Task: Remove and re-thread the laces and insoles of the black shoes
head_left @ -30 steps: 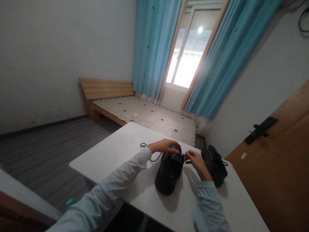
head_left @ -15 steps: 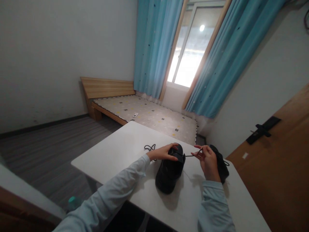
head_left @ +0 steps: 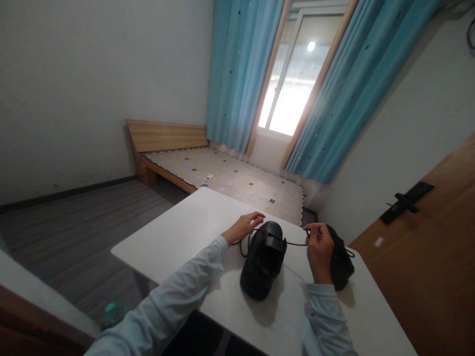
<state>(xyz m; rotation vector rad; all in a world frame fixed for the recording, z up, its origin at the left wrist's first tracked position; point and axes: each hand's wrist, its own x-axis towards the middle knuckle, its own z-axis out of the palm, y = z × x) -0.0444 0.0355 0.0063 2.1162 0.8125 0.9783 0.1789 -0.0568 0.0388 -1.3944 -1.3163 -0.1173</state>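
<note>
A black shoe point(head_left: 261, 269) stands on the white table point(head_left: 166, 237), its heel end towards me and its toe pointing away. My left hand point(head_left: 243, 228) is beside the shoe's left front, fingers curled around a black shoelace, part of which loops down beside the shoe. On the other side, my right hand point(head_left: 319, 244) pinches the other shoelace end point(head_left: 296, 244), which is stretched sideways from the shoe. A second black shoe point(head_left: 340, 262) sits just right of my right hand, partly hidden by it.
Beyond the table is a bed point(head_left: 237, 173) with a small white remote-like object point(head_left: 209, 177) on it. A wooden door point(head_left: 426, 247) with a black handle stands at the right. A green-capped bottle point(head_left: 113, 312) is at the lower left.
My left hand has left the shoe's tongue area and moved left to the lace beside it. My right hand has shifted slightly right, still holding its lace end.
</note>
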